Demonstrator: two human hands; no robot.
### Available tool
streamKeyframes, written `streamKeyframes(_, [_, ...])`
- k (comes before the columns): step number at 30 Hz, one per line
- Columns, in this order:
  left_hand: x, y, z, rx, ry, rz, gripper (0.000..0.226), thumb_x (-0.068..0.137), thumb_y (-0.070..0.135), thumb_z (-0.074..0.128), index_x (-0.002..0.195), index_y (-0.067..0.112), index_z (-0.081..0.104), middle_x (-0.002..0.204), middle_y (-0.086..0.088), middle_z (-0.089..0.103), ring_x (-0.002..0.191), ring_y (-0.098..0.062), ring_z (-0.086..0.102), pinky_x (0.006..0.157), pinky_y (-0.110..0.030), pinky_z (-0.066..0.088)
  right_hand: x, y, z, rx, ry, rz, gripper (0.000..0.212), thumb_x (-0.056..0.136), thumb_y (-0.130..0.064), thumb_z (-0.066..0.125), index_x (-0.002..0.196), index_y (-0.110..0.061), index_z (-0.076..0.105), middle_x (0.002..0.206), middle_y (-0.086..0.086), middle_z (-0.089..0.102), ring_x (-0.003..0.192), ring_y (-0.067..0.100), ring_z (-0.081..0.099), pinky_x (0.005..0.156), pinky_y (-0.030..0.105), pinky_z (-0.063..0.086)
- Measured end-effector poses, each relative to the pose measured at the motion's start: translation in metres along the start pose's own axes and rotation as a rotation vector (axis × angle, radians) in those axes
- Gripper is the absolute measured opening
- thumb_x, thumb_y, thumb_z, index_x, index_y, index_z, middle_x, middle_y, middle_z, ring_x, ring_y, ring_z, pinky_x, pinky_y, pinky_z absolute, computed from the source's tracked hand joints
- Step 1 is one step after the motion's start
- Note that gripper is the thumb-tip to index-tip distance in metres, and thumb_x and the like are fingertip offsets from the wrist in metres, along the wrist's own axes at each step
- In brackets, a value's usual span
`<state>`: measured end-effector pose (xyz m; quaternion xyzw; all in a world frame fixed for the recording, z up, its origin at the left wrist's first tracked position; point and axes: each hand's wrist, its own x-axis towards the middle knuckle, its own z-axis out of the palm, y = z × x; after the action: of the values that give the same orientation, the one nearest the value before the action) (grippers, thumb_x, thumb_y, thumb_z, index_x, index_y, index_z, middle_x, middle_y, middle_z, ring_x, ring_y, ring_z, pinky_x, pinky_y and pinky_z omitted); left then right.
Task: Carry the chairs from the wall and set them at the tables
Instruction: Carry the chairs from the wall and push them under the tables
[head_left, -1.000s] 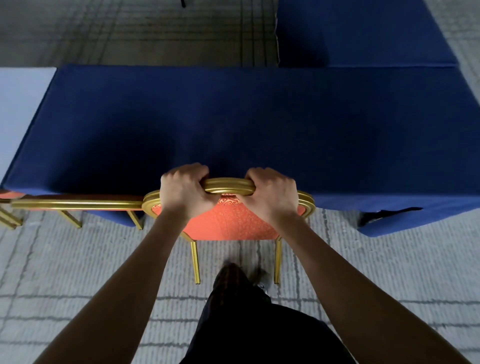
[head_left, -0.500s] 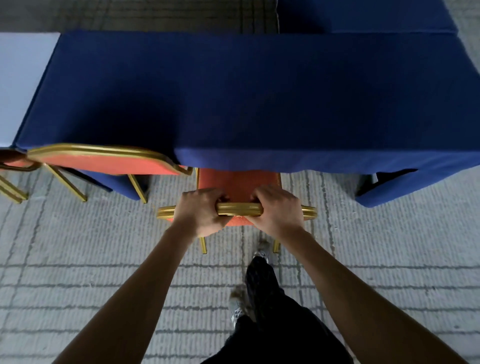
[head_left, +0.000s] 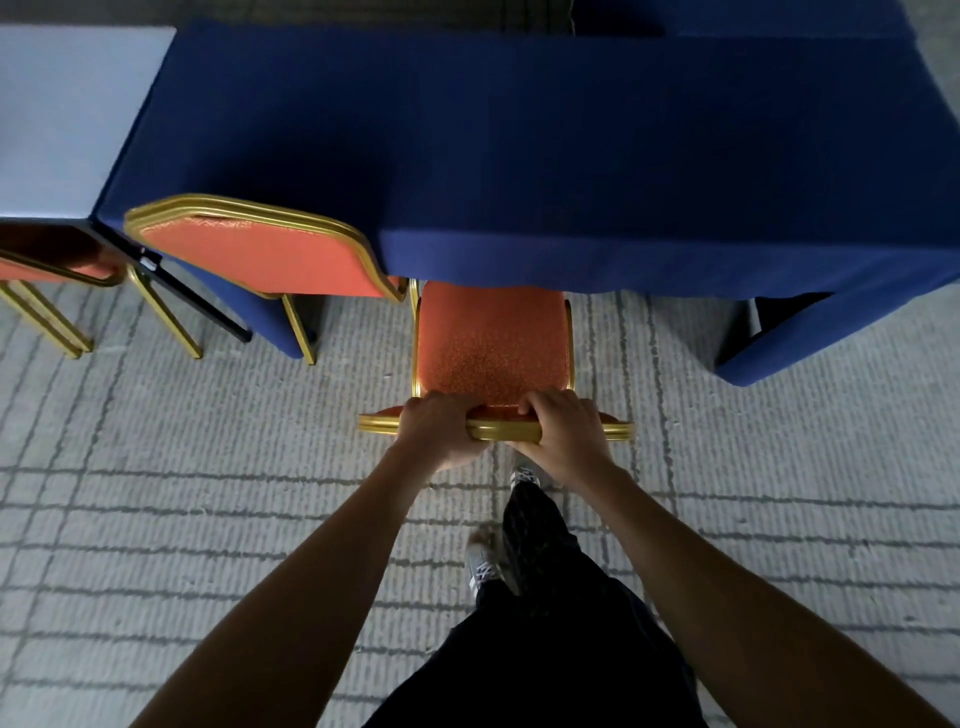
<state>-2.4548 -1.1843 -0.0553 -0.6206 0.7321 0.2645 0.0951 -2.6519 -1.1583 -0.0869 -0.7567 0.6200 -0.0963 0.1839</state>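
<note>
Chair (head_left: 493, 348), seat partly under worktop (head_left: 519, 156) near edge: left grip (head_left: 441, 434) and right grip (head_left: 563, 434) clenched on backrest rail (head_left: 503, 430) (best pushed squarely, clearing neighbouring chair (head_left: 260, 254)).

Forward room is closed off by the blue-draped table (head_left: 519, 156), under whose edge the front of the orange chair (head_left: 491, 353) is tucked. The left side is crowded by a neighbouring chair (head_left: 260, 254) just beside it. Bare carpet (head_left: 701, 441) is left open at right and behind.
</note>
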Motion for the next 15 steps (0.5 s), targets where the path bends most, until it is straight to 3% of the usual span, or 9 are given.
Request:
streamKeyframes(3, [-0.012,-0.001,0.007,-0.082,0.029,-0.058,0.045,0.088,0.049,0.063,0.133,0.042,0.060,0.127,0.009,0.067,0.129,-0.022,0.053,0.112,-0.043,0.034,-0.006,-0.004,-0.002,0.130,-0.070,0.078,0.038,0.082,-0.049,0.074,0.111,-0.030,0.059,0.112,-0.012,0.059,0.110,0.016,0.056,0.102,0.039,0.038])
streamKeyframes(6, [-0.030,-0.003,0.012,-0.321,0.067,-0.059,0.050,0.093,0.038,0.063,0.143,0.030,0.058,0.145,0.004,0.057,0.141,-0.024,0.043,0.119,-0.040,0.027,-0.022,-0.013,-0.003,0.416,-0.038,0.159,0.037,0.080,-0.054,0.069,0.112,-0.038,0.062,0.108,-0.019,0.061,0.104,0.015,0.061,0.097,0.045,0.050])
streamKeyframes(8, [-0.043,-0.005,0.016,-0.621,0.184,-0.061,0.043,0.092,0.031,0.066,0.134,0.024,0.066,0.133,0.000,0.066,0.126,-0.023,0.057,0.106,-0.028,0.044,-0.039,-0.025,-0.006,0.722,0.076,0.257,0.028,0.084,-0.047,0.069,0.110,-0.041,0.063,0.109,-0.024,0.061,0.102,0.016,0.067,0.089,0.047,0.057])
streamKeyframes(10, [-0.056,-0.004,0.017,-0.981,0.297,-0.167,0.025,0.094,0.020,0.069,0.119,0.022,0.075,0.121,0.001,0.071,0.112,-0.014,0.063,0.088,-0.012,0.045,-0.054,-0.040,-0.009,0.872,0.199,0.334,0.017,0.092,-0.039,0.067,0.109,-0.037,0.067,0.112,-0.022,0.064,0.103,0.014,0.068,0.088,0.044,0.059])
streamKeyframes(12, [-0.065,-0.002,0.018,-1.244,0.373,-0.290,0.014,0.091,0.024,0.071,0.099,0.031,0.079,0.110,0.008,0.075,0.107,-0.013,0.066,0.090,-0.022,0.049,-0.065,-0.047,-0.012,0.939,0.215,0.404,0.007,0.099,-0.031,0.063,0.103,-0.029,0.069,0.099,-0.013,0.071,0.094,0.008,0.069,0.084,0.036,0.057])
streamKeyframes(15, [-0.074,0.000,0.017,-1.450,0.469,-0.426,0.018,0.095,0.011,0.063,0.088,0.020,0.076,0.091,0.009,0.077,0.094,-0.010,0.068,0.089,-0.036,0.050,-0.069,-0.050,-0.011,1.096,0.098,0.567,0.018,0.103,-0.025,0.058,0.095,-0.017,0.072,0.088,-0.007,0.073,0.084,0.009,0.068,0.083,0.032,0.053])
